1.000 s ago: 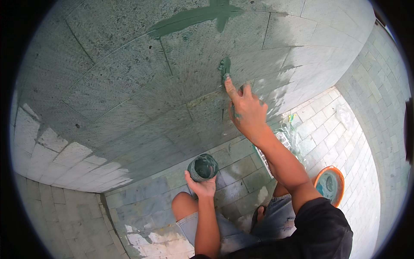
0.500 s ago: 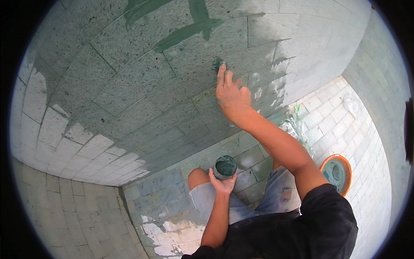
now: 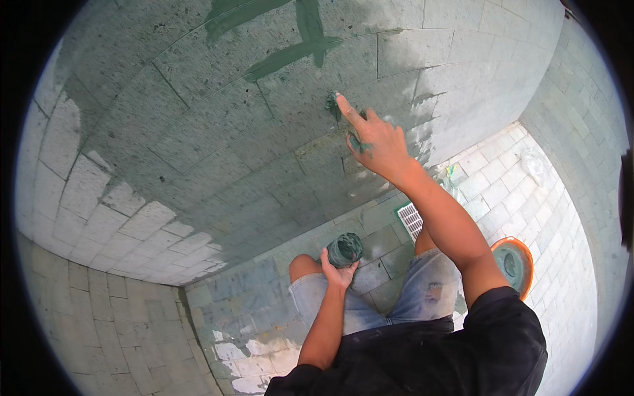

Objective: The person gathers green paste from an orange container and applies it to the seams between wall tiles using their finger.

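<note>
In my left hand [image 3: 338, 274] is a small round tub [image 3: 343, 253] coated with dark green paste, held from below above my knees and tilted a little. My right hand [image 3: 381, 145] reaches up to the grey-green tiled wall [image 3: 218, 132], index finger stretched out and the other fingers partly bent. The index fingertip is at a dab of dark green paste [image 3: 332, 105] on the wall; whether it touches cannot be made out. Green paste smears the thumb side of that hand, and no tool shows in it. Broad green paste strips [image 3: 290, 59] run along tile joints higher up.
An orange-rimmed basin [image 3: 512, 267] holding greenish material stands on the tiled floor [image 3: 561, 264] to my right. A white drain grate [image 3: 410, 220] lies near the wall's foot beside my knee. Clear crumpled plastic [image 3: 536, 162] sits farther right. A side wall [image 3: 112, 323] rises at left.
My right hand has turned and shifted slightly right, its paste-smeared thumb side now showing. The tub in my left hand has tipped a little. The drain grate has come into sight.
</note>
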Tool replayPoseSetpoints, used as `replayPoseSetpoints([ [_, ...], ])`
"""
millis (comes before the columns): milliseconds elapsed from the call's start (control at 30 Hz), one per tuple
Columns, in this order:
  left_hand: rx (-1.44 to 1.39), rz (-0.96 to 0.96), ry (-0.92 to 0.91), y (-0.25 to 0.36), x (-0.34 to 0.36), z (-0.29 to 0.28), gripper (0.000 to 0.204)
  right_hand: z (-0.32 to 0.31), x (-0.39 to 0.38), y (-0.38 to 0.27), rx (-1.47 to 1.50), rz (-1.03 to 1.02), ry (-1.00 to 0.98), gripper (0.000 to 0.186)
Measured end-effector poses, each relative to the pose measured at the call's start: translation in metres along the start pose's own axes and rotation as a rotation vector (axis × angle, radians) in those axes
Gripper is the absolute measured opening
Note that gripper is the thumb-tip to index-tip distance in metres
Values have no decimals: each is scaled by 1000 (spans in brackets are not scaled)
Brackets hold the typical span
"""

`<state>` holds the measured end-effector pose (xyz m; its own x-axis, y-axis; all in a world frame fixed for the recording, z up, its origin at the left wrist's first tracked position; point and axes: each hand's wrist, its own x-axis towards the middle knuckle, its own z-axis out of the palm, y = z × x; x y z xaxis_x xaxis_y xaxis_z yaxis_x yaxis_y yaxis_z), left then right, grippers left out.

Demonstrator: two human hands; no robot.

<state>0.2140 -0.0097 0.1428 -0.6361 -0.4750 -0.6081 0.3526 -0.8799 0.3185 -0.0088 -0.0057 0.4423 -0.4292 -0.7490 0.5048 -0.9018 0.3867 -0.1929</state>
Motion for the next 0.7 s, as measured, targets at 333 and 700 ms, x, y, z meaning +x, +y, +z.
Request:
replayPoseSetpoints([
  [333, -25, -7, 23, 0, -5, 0, 69, 16, 17, 36, -358, -247, 79, 77],
  [700, -10, 3, 10, 1, -10, 4, 68, 57, -11, 51, -401, -192, -41, 90],
])
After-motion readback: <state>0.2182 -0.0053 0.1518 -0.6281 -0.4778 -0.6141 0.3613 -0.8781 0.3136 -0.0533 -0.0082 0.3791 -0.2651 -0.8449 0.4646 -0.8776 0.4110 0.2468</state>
